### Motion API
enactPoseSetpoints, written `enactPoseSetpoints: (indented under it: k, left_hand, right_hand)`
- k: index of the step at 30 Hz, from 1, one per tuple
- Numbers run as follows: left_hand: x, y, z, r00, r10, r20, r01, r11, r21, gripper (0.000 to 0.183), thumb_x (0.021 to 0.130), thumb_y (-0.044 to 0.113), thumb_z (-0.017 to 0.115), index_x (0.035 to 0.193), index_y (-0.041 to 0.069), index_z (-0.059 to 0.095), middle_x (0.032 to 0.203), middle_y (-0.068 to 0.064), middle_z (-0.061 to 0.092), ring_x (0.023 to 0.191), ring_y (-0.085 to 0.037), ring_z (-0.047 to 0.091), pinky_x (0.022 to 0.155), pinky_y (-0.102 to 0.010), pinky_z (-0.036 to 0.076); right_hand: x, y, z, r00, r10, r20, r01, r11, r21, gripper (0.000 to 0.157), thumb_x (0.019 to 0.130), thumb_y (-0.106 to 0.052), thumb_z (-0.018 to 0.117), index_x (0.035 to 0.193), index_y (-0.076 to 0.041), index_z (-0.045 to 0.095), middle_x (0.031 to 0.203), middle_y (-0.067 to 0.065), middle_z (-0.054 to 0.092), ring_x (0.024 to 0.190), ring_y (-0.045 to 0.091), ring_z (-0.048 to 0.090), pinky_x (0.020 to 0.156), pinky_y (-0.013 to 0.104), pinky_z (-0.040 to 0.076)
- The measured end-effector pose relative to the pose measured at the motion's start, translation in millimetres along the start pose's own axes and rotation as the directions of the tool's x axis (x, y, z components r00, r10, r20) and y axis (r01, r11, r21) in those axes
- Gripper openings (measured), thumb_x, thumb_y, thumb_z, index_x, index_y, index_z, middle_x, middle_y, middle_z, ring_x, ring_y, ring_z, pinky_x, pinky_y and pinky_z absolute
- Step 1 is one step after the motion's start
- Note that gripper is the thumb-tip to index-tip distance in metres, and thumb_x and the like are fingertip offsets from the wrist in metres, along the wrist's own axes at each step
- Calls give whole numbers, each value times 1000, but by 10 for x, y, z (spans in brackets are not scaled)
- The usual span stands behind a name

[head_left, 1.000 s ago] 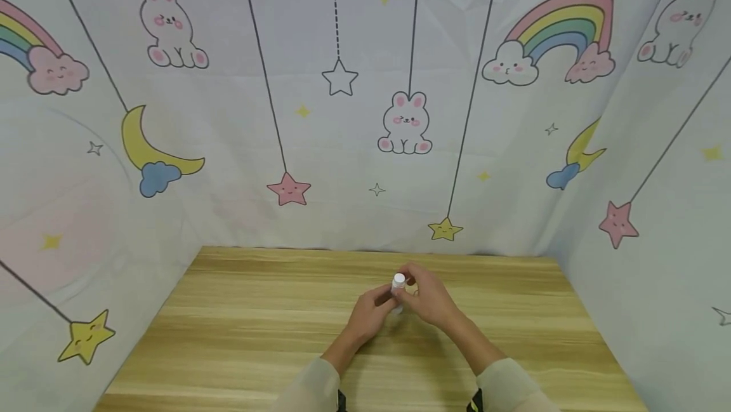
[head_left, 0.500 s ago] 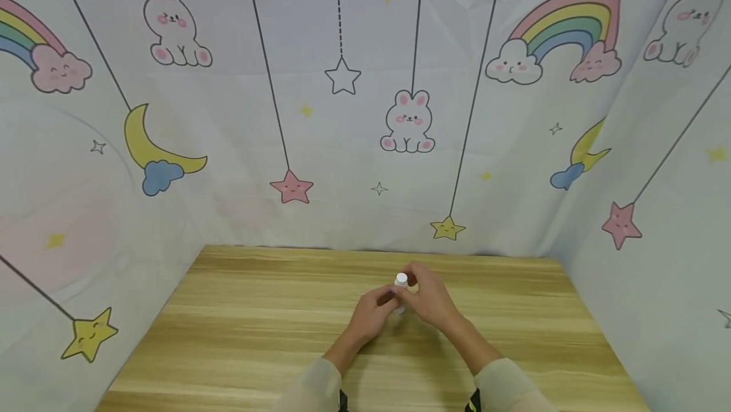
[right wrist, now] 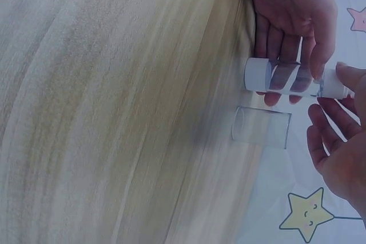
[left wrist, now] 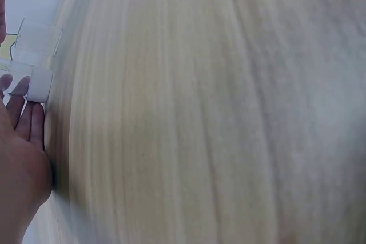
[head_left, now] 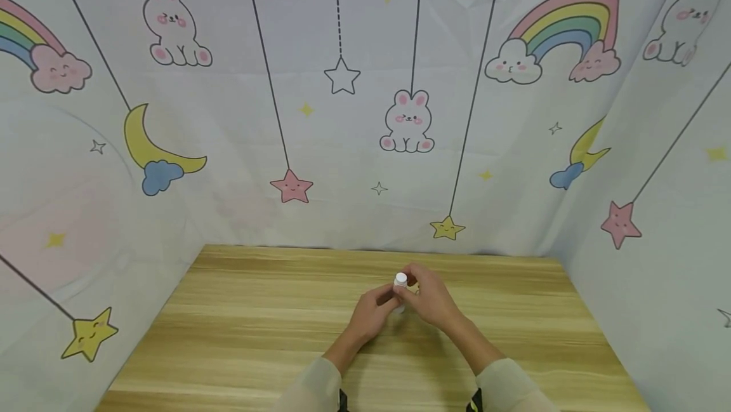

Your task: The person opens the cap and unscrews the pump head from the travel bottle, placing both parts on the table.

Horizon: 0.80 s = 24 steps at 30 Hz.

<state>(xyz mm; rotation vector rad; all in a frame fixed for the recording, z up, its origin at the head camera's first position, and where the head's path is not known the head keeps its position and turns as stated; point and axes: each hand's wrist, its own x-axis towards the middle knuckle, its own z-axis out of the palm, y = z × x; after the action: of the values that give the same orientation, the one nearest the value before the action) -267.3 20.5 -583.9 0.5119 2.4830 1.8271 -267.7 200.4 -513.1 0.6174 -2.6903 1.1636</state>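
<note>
A small clear bottle [right wrist: 294, 78] with a white base and a white top stands upright at the middle of the table, away from the near edge. My left hand [head_left: 368, 315] holds its clear body low down, fingers behind and thumb in front. At the white top [head_left: 401, 279], my right hand [head_left: 432, 298] pinches the collar between thumb and fingers. Close to the bottle a clear, hollow cap [right wrist: 262, 127] stands on the table; the left wrist view shows this clear cap [left wrist: 38, 38] too. In the head view the hands hide most of the bottle.
The wood-grain table [head_left: 257, 329] reaches back to a white cloth backdrop [head_left: 240, 113] printed with rabbits, stars and rainbows. The cloth also closes off the left and right sides. Pale sleeves [head_left: 508, 383] cover both forearms.
The head view has shifted very slightly. Both hands stay on the bottle in the same place, and the right fingertips move a little around the white top.
</note>
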Motion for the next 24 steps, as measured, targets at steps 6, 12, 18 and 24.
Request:
enactPoseSetpoints:
  k: [6, 12, 18, 24]
  left_hand:
    - [1, -10, 4, 1000, 13, 0, -13, 1000, -13, 38, 107, 38, 62, 138, 19, 72, 132, 0, 73, 129, -25, 65, 109, -51, 51]
    - [-2, 13, 0, 1000, 7, 0, -7, 1000, -5, 41, 107, 38, 62, 141, 18, 70, 134, 0, 72, 130, -24, 64, 111, -51, 50]
    - [4, 11, -6, 1000, 9, -4, -9, 1000, 0, 42, 106, 37, 62, 143, 17, 69, 137, -2, 71, 132, -25, 64, 111, -50, 50]
    - [4, 6, -7, 1000, 5, -7, -5, 1000, 5, 44, 106, 38, 63, 143, 16, 69, 139, -4, 70, 132, -26, 63, 111, -51, 49]
  right_hand:
    - [-1, 13, -8, 1000, -17, 2, 17, 1000, -15, 17, 97, -17, 80, 110, -14, 70, 100, -6, 65, 100, 26, 64, 86, 42, 54]
    - [4, 33, 2, 999, -35, 4, 35, 999, -27, 17, 98, -16, 78, 112, -13, 69, 102, -4, 65, 100, 29, 64, 81, 37, 53]
    - [5, 20, 5, 998, -70, 7, 70, 997, -43, 18, 99, -14, 77, 114, -10, 69, 104, -1, 65, 100, 29, 65, 78, 35, 53]
    - [-3, 6, 14, 997, -72, 4, 72, 996, -58, 17, 100, -14, 76, 115, -12, 69, 106, -2, 66, 102, 25, 66, 78, 35, 54]
